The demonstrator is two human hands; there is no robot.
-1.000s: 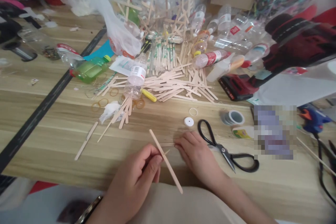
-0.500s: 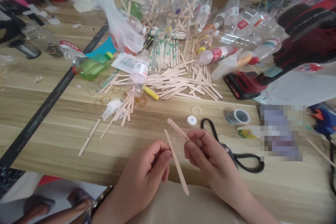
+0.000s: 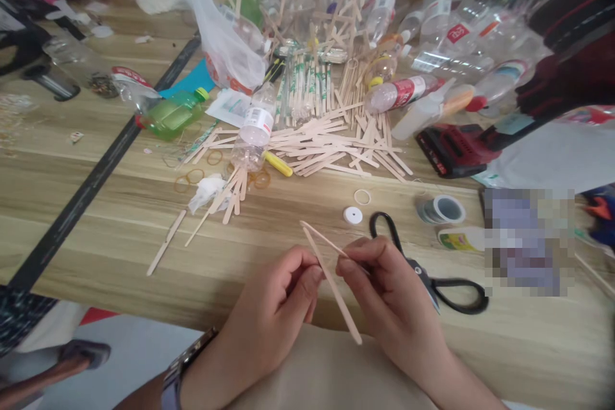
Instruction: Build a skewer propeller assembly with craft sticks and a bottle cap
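Note:
My left hand (image 3: 283, 301) pinches a flat wooden stick (image 3: 336, 291) near its middle; the stick slants from upper left to lower right. Between thumb and fingers of my right hand (image 3: 384, 288) is a second wooden stick (image 3: 324, 238), seen nearly edge-on, its far end by the top of the first one. Whether the two ends touch, I cannot tell. Black-handled scissors (image 3: 418, 271) lie partly behind my right hand. Beyond the hands are a white spool (image 3: 353, 215) and a pale ring (image 3: 362, 196).
Loose wooden sticks (image 3: 317, 147) are heaped behind, by a clear bottle (image 3: 257, 125) and yellow-handled tool (image 3: 278, 164). A red and black power tool (image 3: 461, 147) stands right, near a tape roll (image 3: 446, 209). Two joined sticks (image 3: 166, 243) lie left. A person's foot shows lower left.
The stick in my right hand has turned edge-on, and its far end has come close to the top of the left stick. Both hands are slightly further right in view.

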